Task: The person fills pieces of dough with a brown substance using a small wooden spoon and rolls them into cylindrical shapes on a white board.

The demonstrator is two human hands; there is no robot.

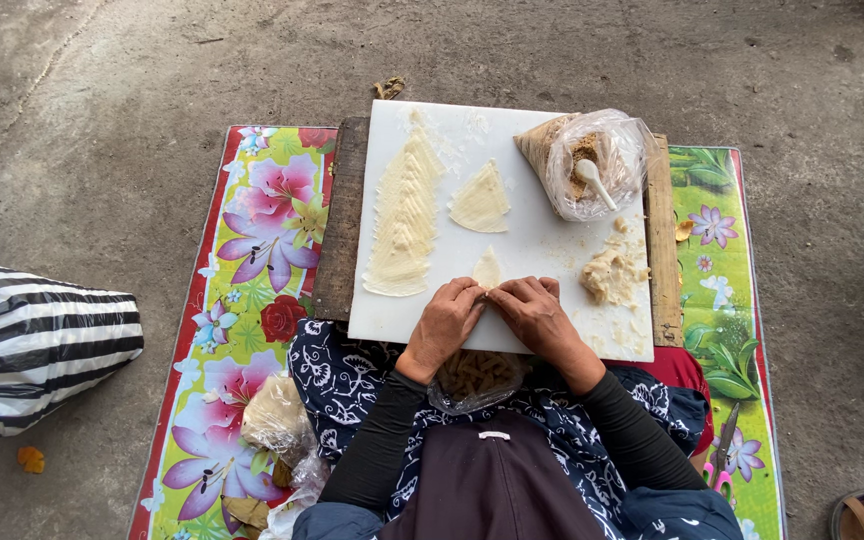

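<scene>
A bare concrete floor stretches all round, and on it lies a bright flowered mat with a red border. The person sits on the mat with a dark patterned cloth over the lap. Off to the left of the mat sits a black-and-white striped bag.

A dark wooden board rests on the mat in front of the knees, and a white cutting board lies on top of it. Down the left side of the white board runs a long overlapping row of pale triangular pastry wrappers, with one single wrapper lying apart beside it. At the far right corner a clear plastic bag of brownish filling stands open with a white spoon in it. Nearer, on the right side, is a lump of pale dough paste.

At the near edge of the board the left hand and the right hand come together, fingertips pinching a small folded pastry piece, its point showing above the fingers. A bag of finished pieces sits in the lap just under the wrists, and crumpled plastic bags lie on the mat at the person's left.
</scene>
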